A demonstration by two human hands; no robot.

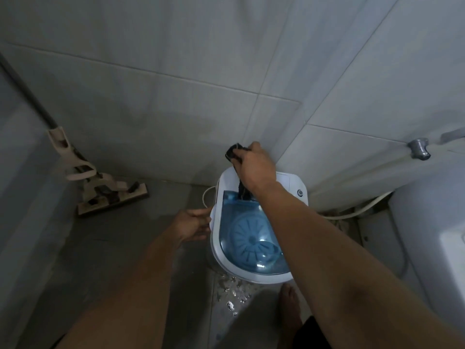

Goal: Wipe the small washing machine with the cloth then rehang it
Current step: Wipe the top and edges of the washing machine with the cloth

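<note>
Washing machine point(251, 238): small white top-loader with a see-through blue lid, parked on the grey floor right in the tiled corner. The ribbed blue disc inside can be seen through the lid.

Cloth point(234, 152): dark rag, bunched up and lifted above the machine's back edge, with a tail hanging down to about where the lid starts.

Right hand point(254, 165): closed around the cloth, arm stretched out over the lid.

Left hand point(193, 225): pressed against the machine's left side, fingers loosely curled, nothing held as far as can be made out.

Mop point(100, 187): beige flat mop leaned on the left wall, head on the floor, well apart from the machine.

Tap point(419, 148): metal fitting seen on the right wall.

Foot point(290, 306): bare, planted just in front of the machine.

Floor: wet shiny bits are spotted near the machine's front.
</note>
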